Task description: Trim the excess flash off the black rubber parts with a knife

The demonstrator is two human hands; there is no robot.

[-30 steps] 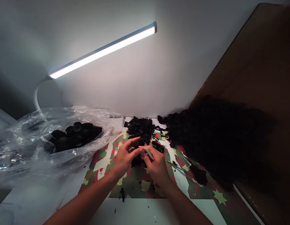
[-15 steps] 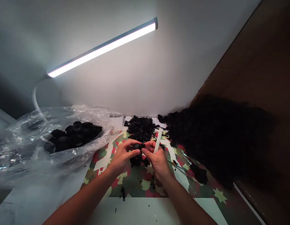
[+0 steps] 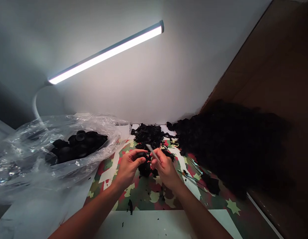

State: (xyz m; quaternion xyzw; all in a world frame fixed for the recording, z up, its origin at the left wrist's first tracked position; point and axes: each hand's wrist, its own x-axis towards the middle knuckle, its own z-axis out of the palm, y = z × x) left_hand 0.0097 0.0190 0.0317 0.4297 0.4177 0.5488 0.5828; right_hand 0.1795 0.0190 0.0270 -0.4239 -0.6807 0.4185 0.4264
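Observation:
My left hand [image 3: 127, 167] is closed, pinching a small dark rounded rubber-like part [image 3: 142, 154] between thumb and fingers. Close beside it, my right hand [image 3: 166, 170] grips a slim pale flat-handled tool [image 3: 153, 153] that slants up and to the left. Its kind does not show clearly. A gap separates the two hands. Under them, black scraps [image 3: 145, 171] lie on a camouflage-patterned sheet [image 3: 134, 200], and a heap of shredded black trimmings [image 3: 149, 132] sits just beyond.
At left, a clear plastic bag [image 3: 24, 142] holds several black rounded parts [image 3: 81, 144]. A large black pile [image 3: 233, 146] spreads at right against a cardboard panel [image 3: 275, 66]. Thin metal tools [image 3: 196, 166] lie right of my hands. A lit bar lamp [image 3: 106, 54] hangs above.
My right hand has drawn slightly away from my left, and the pale tool has swung from leaning right to leaning left. The dark part stays in my left hand.

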